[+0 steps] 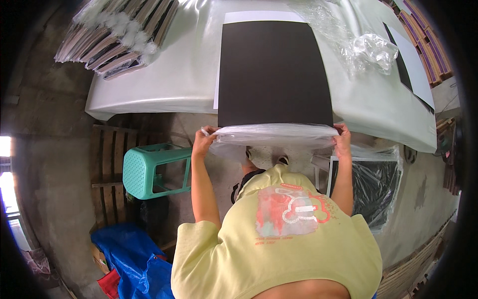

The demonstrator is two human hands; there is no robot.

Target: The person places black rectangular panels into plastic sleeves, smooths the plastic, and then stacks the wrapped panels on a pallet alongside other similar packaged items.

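Note:
A large black board (274,74) lies on the covered table, its near end reaching past the table's front edge. White sheet (264,16) shows along its far and left edges. A clear plastic bag (276,133) is gathered in a band across the board's near edge. My left hand (202,142) is closed on the bag's left corner, fingers pinching the film. At the other corner, my right hand (342,142) pinches the film in the same way. Both arms reach forward, about a board's width apart.
Plastic-wrapped panels (119,35) are stacked at the table's far left. Loose clear film (373,52) and a black-and-white board (411,70) lie on the right. A green stool (142,172) stands lower left, near a blue tarp (132,254). A wrapped black panel (373,184) leans at my right.

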